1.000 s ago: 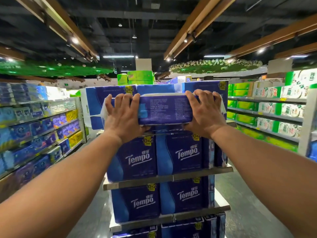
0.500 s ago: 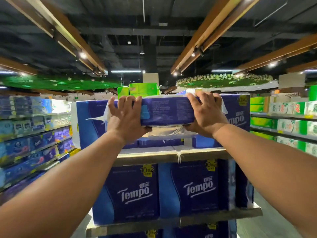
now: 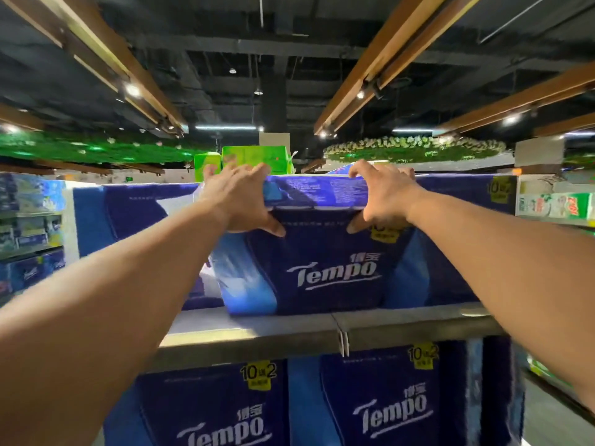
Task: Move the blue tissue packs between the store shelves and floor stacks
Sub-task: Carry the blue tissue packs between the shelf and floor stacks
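Head view: both arms reach up and forward, the left hand [image 3: 238,201] gripping the pack's [image 3: 309,252] top left edge, fingers over the top and thumb on its front. Right hand [image 3: 383,201] grips the top right edge likewise. Below the hands, the pack stands on the shelf [image 3: 402,320].

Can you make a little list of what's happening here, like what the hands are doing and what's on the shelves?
place: store aisle
left hand: grips top left of the blue tissue pack
right hand: grips its top right
pack position: standing on the top shelf
shelf below: more blue Tempo packs
behind: green packs
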### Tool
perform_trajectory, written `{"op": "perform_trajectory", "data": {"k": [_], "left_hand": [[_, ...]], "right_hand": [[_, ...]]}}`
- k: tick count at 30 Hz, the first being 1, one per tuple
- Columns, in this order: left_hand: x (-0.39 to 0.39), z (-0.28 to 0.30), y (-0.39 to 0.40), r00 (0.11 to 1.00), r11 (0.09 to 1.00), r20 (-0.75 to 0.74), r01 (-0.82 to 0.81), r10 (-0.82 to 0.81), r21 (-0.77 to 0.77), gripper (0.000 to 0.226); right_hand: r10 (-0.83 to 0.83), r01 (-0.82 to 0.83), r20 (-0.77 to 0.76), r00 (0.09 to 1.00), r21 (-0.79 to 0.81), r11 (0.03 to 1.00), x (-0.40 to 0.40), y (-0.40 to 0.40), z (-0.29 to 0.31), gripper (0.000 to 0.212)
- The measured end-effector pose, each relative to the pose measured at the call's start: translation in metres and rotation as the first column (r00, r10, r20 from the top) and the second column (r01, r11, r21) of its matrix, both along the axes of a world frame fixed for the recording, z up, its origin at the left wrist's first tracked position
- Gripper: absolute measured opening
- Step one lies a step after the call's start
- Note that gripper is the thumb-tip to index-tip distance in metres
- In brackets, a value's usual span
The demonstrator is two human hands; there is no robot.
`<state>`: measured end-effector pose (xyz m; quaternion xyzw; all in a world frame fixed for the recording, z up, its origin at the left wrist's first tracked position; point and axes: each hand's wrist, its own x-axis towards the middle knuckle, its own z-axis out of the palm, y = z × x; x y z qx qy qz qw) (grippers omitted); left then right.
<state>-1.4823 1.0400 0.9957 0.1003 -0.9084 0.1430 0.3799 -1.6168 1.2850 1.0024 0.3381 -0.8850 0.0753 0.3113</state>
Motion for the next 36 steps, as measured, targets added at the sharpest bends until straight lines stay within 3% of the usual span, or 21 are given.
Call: {"op": "perform_trajectory", "data": {"k": [5, 9, 13, 19, 25, 29, 33, 36], "left_hand": [[-0.049, 0.037, -0.025, 0.998, 0.998, 0.036, -0.042, 0.044, -0.047, 0.098], [-0.085, 0.036, -0.049, 0.995, 0.996, 0.059, -0.082, 0.083, -0.022, 0.083], [-0.108, 0.029, -0.076, 0.998, 0.996, 0.050, -0.045, 0.049, -0.081, 0.106], [-0.133, 0.027, -0.088, 0.997, 0.991, -0.040, -0.069, 0.065, -0.114, 0.106], [-0.135, 0.027, -0.092, 0.997, 0.994, -0.042, -0.062, 0.059, -0.088, 0.102], [-0.129, 0.007, -0.085, 0.979, 0.988, -0.187, -0.103, 0.080, -0.115, 0.111], [-0.111, -0.034, -0.056, 0.969, 0.994, -0.235, -0.094, 0.077, -0.062, 0.101], [-0.078, -0.059, -0.028, 0.978, 0.996, -0.196, -0.077, 0.066, -0.051, 0.096]], "right_hand": [[0.039, -0.036, 0.253, 0.967, -0.015, 0.999, -0.050, -0.031, 0.037, 0.085], [-0.019, 0.014, 0.082, 0.996, 0.071, 0.997, -0.082, -0.061, 0.038, 0.097], [-0.128, 0.132, -0.036, 0.991, 0.139, 0.981, -0.105, -0.086, 0.037, 0.109], [0.019, -0.019, 0.118, 0.993, -0.007, 1.000, -0.135, -0.089, 0.036, 0.100], [0.035, -0.037, 0.202, 0.979, 0.004, 0.999, -0.142, -0.089, 0.040, 0.084], [-0.113, 0.120, -0.102, 0.988, 0.070, 0.990, -0.128, -0.086, 0.026, 0.111], [-0.108, 0.123, -0.336, 0.936, 0.023, 0.992, -0.086, -0.083, -0.014, 0.089], [-0.043, 0.049, -0.261, 0.964, 0.017, 0.999, -0.045, -0.069, -0.058, 0.078]]}}
